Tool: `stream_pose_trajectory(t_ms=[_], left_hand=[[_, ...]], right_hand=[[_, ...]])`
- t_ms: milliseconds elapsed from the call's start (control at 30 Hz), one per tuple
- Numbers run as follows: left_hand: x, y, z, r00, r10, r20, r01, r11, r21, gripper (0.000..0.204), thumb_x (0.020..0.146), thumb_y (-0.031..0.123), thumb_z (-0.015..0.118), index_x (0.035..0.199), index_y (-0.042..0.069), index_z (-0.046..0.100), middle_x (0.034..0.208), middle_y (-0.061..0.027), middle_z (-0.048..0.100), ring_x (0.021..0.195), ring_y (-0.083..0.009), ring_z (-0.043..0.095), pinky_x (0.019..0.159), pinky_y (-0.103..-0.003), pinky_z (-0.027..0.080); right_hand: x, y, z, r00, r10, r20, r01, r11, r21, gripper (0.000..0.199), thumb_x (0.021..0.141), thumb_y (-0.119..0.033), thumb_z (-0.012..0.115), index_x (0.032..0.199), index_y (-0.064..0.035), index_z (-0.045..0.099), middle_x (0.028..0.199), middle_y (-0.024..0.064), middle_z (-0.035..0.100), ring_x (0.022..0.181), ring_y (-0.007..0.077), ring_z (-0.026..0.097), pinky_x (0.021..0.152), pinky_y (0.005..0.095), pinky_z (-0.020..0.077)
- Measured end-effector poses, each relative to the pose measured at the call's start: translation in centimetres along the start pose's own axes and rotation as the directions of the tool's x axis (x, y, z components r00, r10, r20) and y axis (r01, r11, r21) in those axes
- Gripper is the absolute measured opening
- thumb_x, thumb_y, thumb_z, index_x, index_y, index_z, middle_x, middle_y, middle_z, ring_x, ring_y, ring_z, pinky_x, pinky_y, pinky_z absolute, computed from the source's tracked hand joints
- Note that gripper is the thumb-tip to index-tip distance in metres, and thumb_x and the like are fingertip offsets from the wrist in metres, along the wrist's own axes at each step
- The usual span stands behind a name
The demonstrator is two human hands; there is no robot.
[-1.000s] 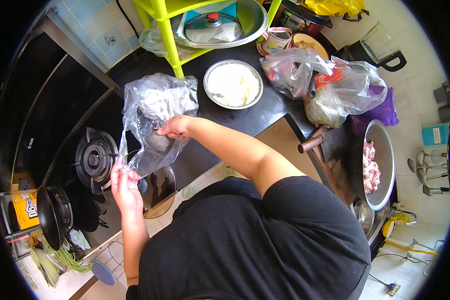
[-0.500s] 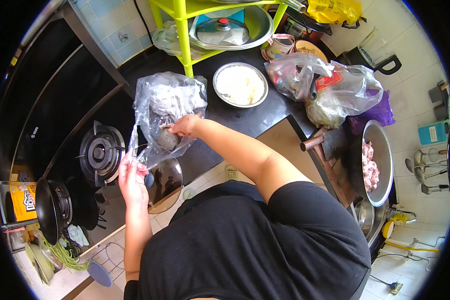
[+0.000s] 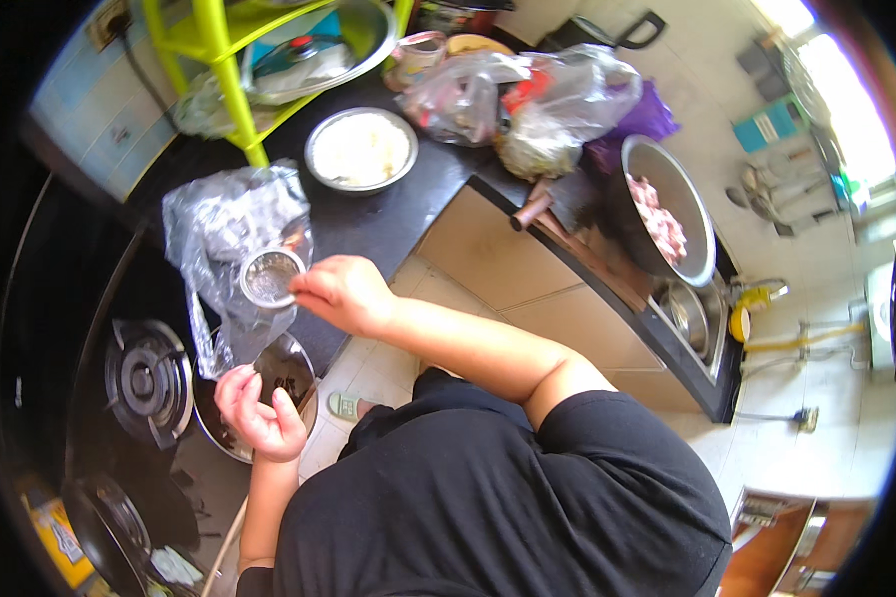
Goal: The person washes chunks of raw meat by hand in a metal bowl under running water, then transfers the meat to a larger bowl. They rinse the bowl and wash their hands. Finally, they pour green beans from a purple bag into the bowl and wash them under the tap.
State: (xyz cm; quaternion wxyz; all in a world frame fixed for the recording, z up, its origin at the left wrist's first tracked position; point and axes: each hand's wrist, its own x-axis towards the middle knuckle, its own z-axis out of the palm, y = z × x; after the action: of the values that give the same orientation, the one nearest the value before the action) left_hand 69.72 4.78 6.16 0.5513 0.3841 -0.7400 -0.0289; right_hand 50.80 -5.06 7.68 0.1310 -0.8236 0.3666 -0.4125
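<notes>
The right hand [image 3: 340,295] pinched the rim of a small round metal cup [image 3: 271,278], held against a crinkled clear plastic bag [image 3: 231,239]. The left hand [image 3: 259,413] gripped the bag's gathered lower end, above a shallow steel pan [image 3: 259,398] at the dark counter's [image 3: 388,214] edge. Keeping the thin, slippery film taut and the cup level seemed wise. Nearby sat a gas burner [image 3: 147,380] and a steel dish of pale food [image 3: 360,149].

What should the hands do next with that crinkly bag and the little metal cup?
Probably tip the small metal cup, held by the right hand, over the steel bowl. The left hand holds the plastic bag just above that bowl.
</notes>
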Motion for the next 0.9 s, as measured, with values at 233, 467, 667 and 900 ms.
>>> stream_pose_trajectory(t_ms=[233, 467, 667, 900], left_hand=[[1.0, 5.0, 5.6, 0.934, -0.211, 0.289, 0.278, 0.936, -0.214, 0.029, 0.076, 0.0, 0.055, 0.105, 0.0, 0.053, 0.107, -0.0135, 0.051, 0.095, -0.0248, 0.05, 0.075, -0.031, 0.043], [-3.7, 11.8, 13.6, 0.738, -0.315, 0.597, 0.602, 0.707, -0.37, 0.02, 0.082, 0.002, 0.054, 0.102, 0.001, 0.055, 0.107, -0.0072, 0.051, 0.095, -0.0148, 0.051, 0.078, -0.024, 0.043], [-6.8, 22.5, 23.2, 0.568, -0.077, 0.819, 0.638, 0.67, -0.38, 0.018, 0.084, 0.004, 0.053, 0.101, 0.001, 0.056, 0.105, -0.0057, 0.051, 0.094, -0.0122, 0.051, 0.079, -0.023, 0.042], [-8.1, 32.6, 30.9, 0.464, 0.1, 0.88, 0.628, 0.663, -0.407, 0.016, 0.084, 0.007, 0.055, 0.098, 0.003, 0.059, 0.105, -0.0056, 0.051, 0.091, -0.0119, 0.051, 0.074, -0.023, 0.043]], right_hand=[[-9.6, 0.7, -9.1, 0.984, 0.075, -0.163, -0.117, 0.955, -0.271, 0.018, 0.067, -0.015, 0.067, 0.084, -0.0111, 0.06, 0.073, 0.0044, 0.06, 0.069, 0.0225, 0.058, 0.058, 0.033, 0.049], [-24.5, -0.2, -20.5, 0.91, 0.16, -0.382, -0.323, 0.852, -0.411, 0.016, 0.068, -0.012, 0.066, 0.082, -0.0116, 0.06, 0.073, 0.0025, 0.061, 0.069, 0.02, 0.059, 0.058, 0.0297, 0.0491], [-42.4, -2.1, -31.1, 0.701, 0.336, -0.628, -0.67, 0.613, -0.42, 0.012, 0.071, -0.016, 0.065, 0.082, -0.013, 0.06, 0.071, 0.0037, 0.059, 0.069, 0.0222, 0.056, 0.059, 0.0334, 0.0463], [-53.4, -4.5, -39.9, 0.465, 0.393, -0.794, -0.861, 0.408, -0.303, 0.012, 0.07, -0.014, 0.065, 0.081, -0.0116, 0.062, 0.072, 0.003, 0.06, 0.071, 0.0219, 0.056, 0.061, 0.0335, 0.0462]])
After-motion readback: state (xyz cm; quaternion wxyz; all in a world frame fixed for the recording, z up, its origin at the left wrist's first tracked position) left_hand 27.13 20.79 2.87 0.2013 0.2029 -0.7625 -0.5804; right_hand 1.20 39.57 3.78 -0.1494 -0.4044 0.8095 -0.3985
